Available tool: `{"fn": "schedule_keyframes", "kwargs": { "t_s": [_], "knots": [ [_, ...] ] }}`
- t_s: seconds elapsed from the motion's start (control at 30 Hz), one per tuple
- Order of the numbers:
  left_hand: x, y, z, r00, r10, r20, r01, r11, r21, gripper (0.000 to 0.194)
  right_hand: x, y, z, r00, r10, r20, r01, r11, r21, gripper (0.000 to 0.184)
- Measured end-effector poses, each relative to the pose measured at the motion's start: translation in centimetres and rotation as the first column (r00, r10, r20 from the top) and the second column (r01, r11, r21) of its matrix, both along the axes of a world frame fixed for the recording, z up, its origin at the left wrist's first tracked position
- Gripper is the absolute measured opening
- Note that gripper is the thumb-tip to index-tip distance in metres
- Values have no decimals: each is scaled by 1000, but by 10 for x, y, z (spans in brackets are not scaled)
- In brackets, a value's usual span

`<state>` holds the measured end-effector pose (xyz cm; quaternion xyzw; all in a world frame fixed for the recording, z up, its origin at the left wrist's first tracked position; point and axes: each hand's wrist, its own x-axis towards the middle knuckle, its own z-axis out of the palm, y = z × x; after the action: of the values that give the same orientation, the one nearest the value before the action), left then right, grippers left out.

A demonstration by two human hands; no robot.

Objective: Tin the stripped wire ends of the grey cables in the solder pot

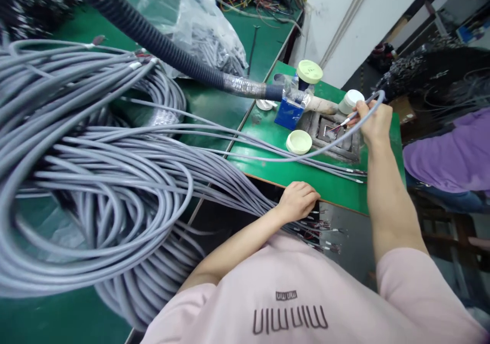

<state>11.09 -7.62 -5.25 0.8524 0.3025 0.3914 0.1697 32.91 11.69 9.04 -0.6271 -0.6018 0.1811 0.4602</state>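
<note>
My right hand is closed on a grey cable near its end, and the cable arcs up over the hand. Thin stripped wires poke out from the fingers, over a small square metal pot set in a dark, crusted frame. At the front edge of the green bench rests my left hand, its fingers curled together; what lies under them is hidden. Beside and beneath that wrist runs a bundle of grey cables, with stripped wire ends hanging below the edge.
Large coils of grey cable fill the left. A ribbed hose reaches a nozzle by the blue box. Near the pot stand an open tub, a white-lidded jar and a yellow-lidded container. A person's purple sleeve is at right.
</note>
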Motion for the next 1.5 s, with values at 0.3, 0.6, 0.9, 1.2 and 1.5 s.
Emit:
{"fn": "schedule_keyframes", "kwargs": {
  "t_s": [0.3,0.6,0.9,1.2,1.5],
  "knots": [
    [0,-3,-1,999,7,34,-7,1000,5,19,39,33,-42,998,-56,-16,56,996,62,44],
    [0,-3,-1,1000,1,9,-1,1000,10,19,48,46,-62,998,-54,38,53,998,30,39],
    [0,-1,-5,1000,-10,18,9,1000,24,20,48,46,-71,997,-62,42,63,998,-9,32],
    [-28,-5,70,816,-381,435,577,580,-575,26,-7,-81,17,990,120,73,-132,973,190,29],
    [-21,-13,91,643,59,764,745,186,-641,52,-38,-239,3,757,570,321,-637,752,167,50]
  ]
}}
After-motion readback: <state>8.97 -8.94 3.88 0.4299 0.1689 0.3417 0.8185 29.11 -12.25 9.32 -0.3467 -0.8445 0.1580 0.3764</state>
